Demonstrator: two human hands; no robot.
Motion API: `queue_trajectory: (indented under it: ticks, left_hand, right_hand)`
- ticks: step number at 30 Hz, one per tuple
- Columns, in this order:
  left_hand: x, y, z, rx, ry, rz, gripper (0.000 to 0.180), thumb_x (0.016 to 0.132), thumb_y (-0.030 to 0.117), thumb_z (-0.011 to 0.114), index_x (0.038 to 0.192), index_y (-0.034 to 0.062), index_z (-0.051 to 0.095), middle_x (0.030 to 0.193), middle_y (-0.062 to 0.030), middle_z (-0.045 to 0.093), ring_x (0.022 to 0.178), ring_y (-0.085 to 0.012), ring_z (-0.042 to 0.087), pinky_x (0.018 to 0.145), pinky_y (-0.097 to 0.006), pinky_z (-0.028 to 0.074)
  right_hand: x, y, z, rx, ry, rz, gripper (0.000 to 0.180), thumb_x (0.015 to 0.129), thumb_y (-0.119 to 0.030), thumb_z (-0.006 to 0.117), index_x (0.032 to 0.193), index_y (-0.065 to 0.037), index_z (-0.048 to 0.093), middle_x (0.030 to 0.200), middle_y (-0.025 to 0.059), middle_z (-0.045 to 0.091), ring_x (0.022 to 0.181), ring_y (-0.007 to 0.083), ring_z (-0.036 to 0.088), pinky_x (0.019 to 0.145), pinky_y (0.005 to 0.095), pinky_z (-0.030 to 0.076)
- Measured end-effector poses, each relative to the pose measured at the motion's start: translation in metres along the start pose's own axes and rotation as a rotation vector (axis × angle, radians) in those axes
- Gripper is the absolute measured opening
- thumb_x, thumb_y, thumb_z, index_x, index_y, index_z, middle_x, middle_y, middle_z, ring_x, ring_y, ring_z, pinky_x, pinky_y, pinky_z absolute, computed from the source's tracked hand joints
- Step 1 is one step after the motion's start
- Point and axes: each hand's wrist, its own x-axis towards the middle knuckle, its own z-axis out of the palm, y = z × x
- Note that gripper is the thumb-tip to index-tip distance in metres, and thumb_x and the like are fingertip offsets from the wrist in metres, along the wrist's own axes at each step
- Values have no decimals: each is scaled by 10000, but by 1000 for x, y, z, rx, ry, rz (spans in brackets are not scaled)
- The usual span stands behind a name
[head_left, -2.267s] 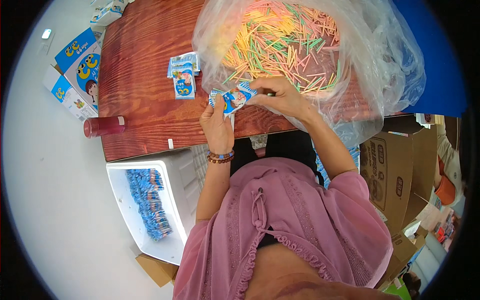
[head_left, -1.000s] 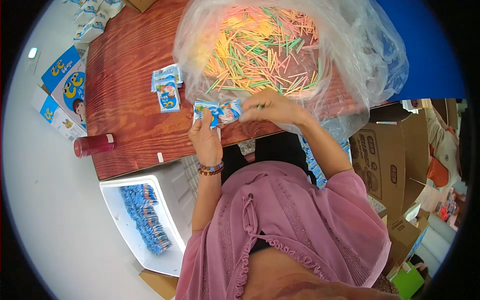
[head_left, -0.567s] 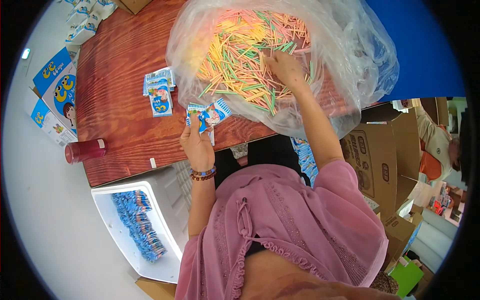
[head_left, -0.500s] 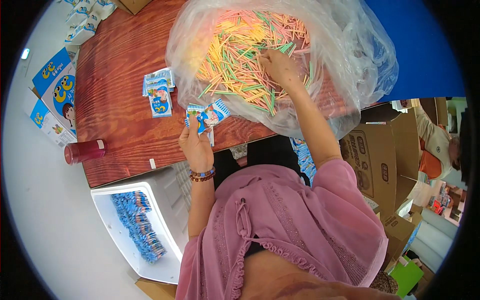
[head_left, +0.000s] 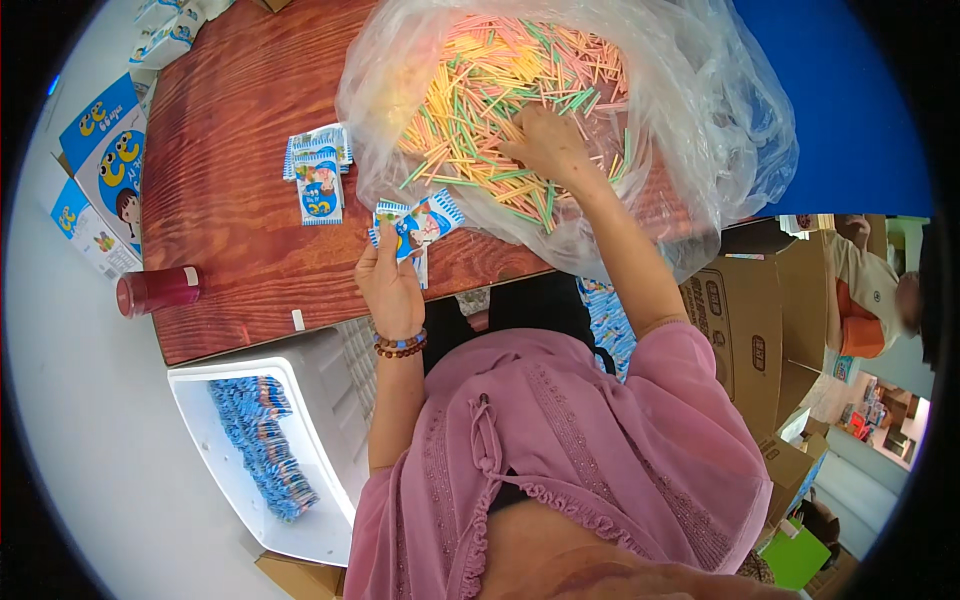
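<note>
Between the thumb and fingers of my left hand point(head_left: 391, 285) are a few small blue-and-white packets point(head_left: 428, 222), fanned out over the table's near edge. My right hand point(head_left: 548, 145) reaches into a heap of thin pink, yellow and green sticks point(head_left: 470, 95), which look like candy. Its fingers are bent down and closed among the sticks; their tips are partly hidden. The heap lies on a spread-open clear plastic bag point(head_left: 700, 130). Left of the bag, a small stack of similar packets point(head_left: 320, 190) rests on the wooden table point(head_left: 230, 140).
A white foam box point(head_left: 345, 400) with many packets stands below the table's front left. A red-lidded or red jar point(head_left: 160, 291) lies at the left edge, by blue printed cartons point(head_left: 108, 165). Brown cardboard boxes point(head_left: 740, 330) stand at right, with another person point(head_left: 868, 290) beyond.
My right hand has shifted slightly left and down within the heap of sticks. My left hand keeps its hold on the packets. The whole view has shifted a little.
</note>
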Motion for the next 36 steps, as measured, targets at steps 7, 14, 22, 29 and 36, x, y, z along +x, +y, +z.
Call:
queue_trajectory:
  ticks: [7, 14, 22, 29, 36]
  left_hand:
    - [-2, 1, -1, 10, 24, -5, 170, 947, 165, 594, 1011, 24, 663, 964, -29, 674, 848, -88, 628, 726, -263, 496]
    - [-2, 1, -1, 15, 23, -3, 168, 943, 170, 602, 988, 21, 663, 951, -34, 677, 836, -92, 631, 706, -259, 497]
    - [-3, 1, -1, 56, 20, -18, 133, 921, 185, 633, 956, 62, 670, 951, -19, 681, 851, -108, 602, 753, -295, 444]
    - [-4, -2, 2, 63, 15, -10, 136, 921, 188, 632, 961, 64, 668, 955, -15, 680, 857, -111, 604, 755, -297, 449]
    - [-3, -1, -3, 23, -4, -14, 153, 938, 136, 602, 1010, 12, 654, 982, -47, 680, 868, -98, 642, 746, -253, 503]
  right_hand:
    - [2, -11, 11, -122, -66, 38, 351, 837, -288, 558, 1031, 4, 576, 1060, 222, 617, 979, 387, 603, 875, 550, 399]
    - [1, 12, 8, 209, -75, 53, 331, 942, -286, 484, 1015, 36, 513, 970, 235, 628, 936, 404, 603, 810, 460, 441]
    - [-2, 19, 4, 557, 20, 132, 243, 948, -206, 524, 970, 36, 519, 880, 148, 646, 843, 188, 606, 722, 352, 462]
    - [-3, 29, 18, 901, 124, 75, 208, 960, -188, 537, 997, 15, 562, 868, 61, 664, 714, 122, 587, 660, 284, 478]
    - [-23, 16, 8, 1177, 166, 128, 212, 947, -120, 541, 1128, -12, 514, 917, 46, 642, 795, 124, 590, 693, 250, 480]
